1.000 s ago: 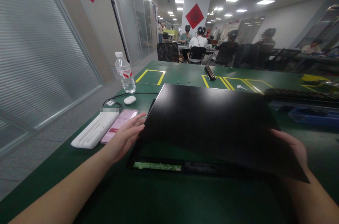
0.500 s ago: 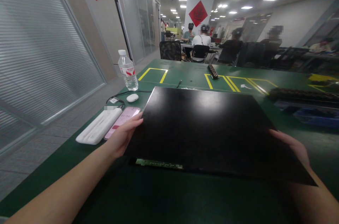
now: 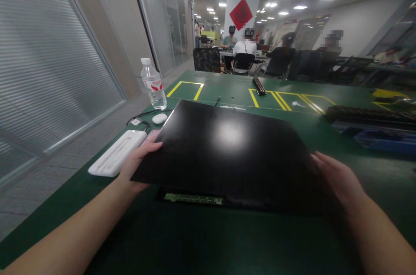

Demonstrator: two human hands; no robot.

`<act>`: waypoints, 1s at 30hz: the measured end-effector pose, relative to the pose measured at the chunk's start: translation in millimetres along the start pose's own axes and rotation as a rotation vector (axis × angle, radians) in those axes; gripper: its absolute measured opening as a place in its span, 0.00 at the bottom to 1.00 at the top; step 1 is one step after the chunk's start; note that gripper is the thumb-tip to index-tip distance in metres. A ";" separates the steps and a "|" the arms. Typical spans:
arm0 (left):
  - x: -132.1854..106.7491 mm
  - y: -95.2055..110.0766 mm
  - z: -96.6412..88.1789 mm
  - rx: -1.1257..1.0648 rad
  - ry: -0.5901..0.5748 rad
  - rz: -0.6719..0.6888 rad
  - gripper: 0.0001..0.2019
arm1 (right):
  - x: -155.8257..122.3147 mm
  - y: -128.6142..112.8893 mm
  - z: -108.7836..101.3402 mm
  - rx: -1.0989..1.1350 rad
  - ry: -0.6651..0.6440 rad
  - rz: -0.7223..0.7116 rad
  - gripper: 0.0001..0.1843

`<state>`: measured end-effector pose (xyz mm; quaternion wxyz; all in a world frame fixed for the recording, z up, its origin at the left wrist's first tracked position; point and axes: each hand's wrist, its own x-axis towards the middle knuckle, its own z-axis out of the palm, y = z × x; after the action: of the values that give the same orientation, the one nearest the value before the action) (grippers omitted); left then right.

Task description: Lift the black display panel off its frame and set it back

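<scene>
A large black panel hangs just above the green table, held at both side edges. My left hand grips its left edge, thumb on top. At the right edge my right hand holds it with fingers laid over the top. Under the panel's near edge lies a dark frame with a narrow green circuit strip.
Left of the panel lie a white case, a phone partly hidden by the panel, a white mouse-like object and a water bottle. A dark tray and blue bin sit at the right. Seated people work at far tables.
The panel has swung lower and leftward, from tilted up on the left to nearly flat over the frame. It now covers most of the phone. My right hand moved inward.
</scene>
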<state>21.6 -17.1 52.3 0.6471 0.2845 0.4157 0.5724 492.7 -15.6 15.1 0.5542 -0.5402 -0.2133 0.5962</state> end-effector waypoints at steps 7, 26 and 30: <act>4.4 -1.8 -5.3 -0.042 -0.049 0.039 0.33 | 15.5 -4.9 -13.7 -0.116 -0.115 0.054 0.22; 0.6 -13.5 -0.1 0.232 -0.043 -0.026 0.38 | 1.9 -5.2 4.8 -0.368 0.251 -0.127 0.19; 3.2 -16.7 -1.8 0.257 -0.036 -0.018 0.40 | 3.2 -4.3 1.8 -0.441 0.253 -0.195 0.20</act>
<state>28.4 -17.2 36.6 0.6177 0.3714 0.4765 0.5035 493.6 -10.8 18.0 0.5001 -0.6950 -0.3183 0.4069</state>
